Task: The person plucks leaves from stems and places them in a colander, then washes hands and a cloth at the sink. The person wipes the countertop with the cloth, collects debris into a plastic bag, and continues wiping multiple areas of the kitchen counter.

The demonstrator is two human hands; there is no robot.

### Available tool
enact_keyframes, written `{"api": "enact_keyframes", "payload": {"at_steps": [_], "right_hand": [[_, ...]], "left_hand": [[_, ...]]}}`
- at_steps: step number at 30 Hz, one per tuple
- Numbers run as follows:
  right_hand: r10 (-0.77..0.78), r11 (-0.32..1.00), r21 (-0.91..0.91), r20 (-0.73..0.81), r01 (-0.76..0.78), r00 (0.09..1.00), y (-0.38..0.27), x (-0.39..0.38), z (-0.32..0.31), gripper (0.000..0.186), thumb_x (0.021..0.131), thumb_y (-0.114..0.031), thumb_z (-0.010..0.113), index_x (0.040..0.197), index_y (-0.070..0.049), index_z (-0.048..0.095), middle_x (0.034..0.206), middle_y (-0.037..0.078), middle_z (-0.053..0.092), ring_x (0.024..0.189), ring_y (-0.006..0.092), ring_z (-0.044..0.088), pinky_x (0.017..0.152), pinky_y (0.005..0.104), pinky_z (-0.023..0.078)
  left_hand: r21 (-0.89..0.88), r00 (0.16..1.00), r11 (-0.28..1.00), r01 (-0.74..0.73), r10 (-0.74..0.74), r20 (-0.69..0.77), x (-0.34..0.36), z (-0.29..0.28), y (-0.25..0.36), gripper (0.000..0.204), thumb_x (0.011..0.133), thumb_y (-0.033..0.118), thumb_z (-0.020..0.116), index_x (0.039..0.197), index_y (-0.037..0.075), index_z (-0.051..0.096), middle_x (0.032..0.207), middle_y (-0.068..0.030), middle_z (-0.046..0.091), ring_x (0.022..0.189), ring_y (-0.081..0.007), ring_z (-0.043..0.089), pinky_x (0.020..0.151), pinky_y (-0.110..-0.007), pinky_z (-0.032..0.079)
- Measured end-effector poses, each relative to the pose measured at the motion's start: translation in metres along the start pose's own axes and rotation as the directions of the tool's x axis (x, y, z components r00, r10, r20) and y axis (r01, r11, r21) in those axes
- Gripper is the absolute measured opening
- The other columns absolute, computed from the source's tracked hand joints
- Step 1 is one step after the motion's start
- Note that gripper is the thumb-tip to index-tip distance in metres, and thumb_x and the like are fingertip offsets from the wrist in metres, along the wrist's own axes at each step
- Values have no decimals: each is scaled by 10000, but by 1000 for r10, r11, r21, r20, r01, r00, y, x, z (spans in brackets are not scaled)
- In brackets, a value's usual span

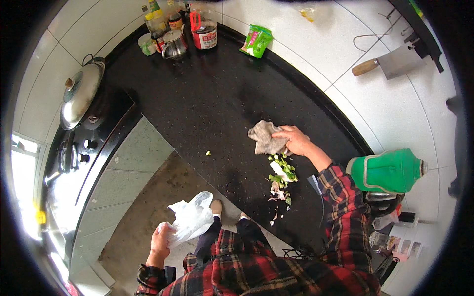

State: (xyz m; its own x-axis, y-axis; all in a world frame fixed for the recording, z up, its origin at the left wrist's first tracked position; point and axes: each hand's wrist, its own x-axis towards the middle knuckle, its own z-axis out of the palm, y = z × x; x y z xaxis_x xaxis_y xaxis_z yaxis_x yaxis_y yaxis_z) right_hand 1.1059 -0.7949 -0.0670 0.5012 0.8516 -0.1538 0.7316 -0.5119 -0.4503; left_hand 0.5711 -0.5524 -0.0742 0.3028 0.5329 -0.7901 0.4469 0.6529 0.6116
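Observation:
My right hand (pixel 296 141) presses a crumpled grey-beige cloth (pixel 267 136) onto the black countertop (pixel 207 103), its fingers closed over the cloth's right side. Just below the cloth lies a strip of vegetable scraps (pixel 282 172): green bits, a white piece and pale papery peelings. One small green piece (pixel 208 153) sits apart, to the left. Over the floor, off the counter's front edge, my left hand (pixel 161 239) grips a thin white plastic bag (pixel 192 217). The bag hangs loosely to the right of that hand, and its inside is hidden.
A lidded wok (pixel 83 93) stands on the stove at left. Bottles, a steel pot (pixel 175 45) and a red-lidded jar (pixel 204 37) crowd the back corner near a green packet (pixel 256 41). A cleaver (pixel 395 63) hangs at right, above a green jug (pixel 387 170).

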Motion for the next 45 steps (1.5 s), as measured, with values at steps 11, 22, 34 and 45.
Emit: {"api": "enact_keyframes", "payload": {"at_steps": [11,22,34,45], "right_hand": [[341,881,470,-572,-43,746,-41,-115,-65,505,747,92,456,1211,-54,590,1184,110,579,1130,229,550,973,291,411],[882,223,975,-205,7,425,-136,-329,100,628,744,35,465,1366,-5,391,1269,116,526,1138,222,541,955,353,455],[961,229,955,-191,-190,201,-157,-183,143,647,747,-40,622,1338,45,374,1274,197,498,1148,266,522,971,356,408],[879,48,986,-117,157,462,-128,-207,83,442,768,23,502,1209,6,492,1100,84,571,1001,183,558,893,329,450]], "left_hand": [[312,962,937,-159,76,262,45,-8,22,292,925,371,542,1010,93,573,869,-35,595,754,-146,539,654,-316,465],[344,921,932,-114,-31,389,80,16,51,303,946,372,519,1073,98,544,909,-39,602,767,-147,548,685,-312,482],[237,873,969,-75,-52,485,48,52,49,351,949,339,522,1174,69,510,991,-93,653,861,-188,601,750,-343,497],[204,886,976,-80,-24,463,-1,72,45,316,969,314,489,1150,56,523,986,-94,652,896,-190,604,749,-330,502]]}}
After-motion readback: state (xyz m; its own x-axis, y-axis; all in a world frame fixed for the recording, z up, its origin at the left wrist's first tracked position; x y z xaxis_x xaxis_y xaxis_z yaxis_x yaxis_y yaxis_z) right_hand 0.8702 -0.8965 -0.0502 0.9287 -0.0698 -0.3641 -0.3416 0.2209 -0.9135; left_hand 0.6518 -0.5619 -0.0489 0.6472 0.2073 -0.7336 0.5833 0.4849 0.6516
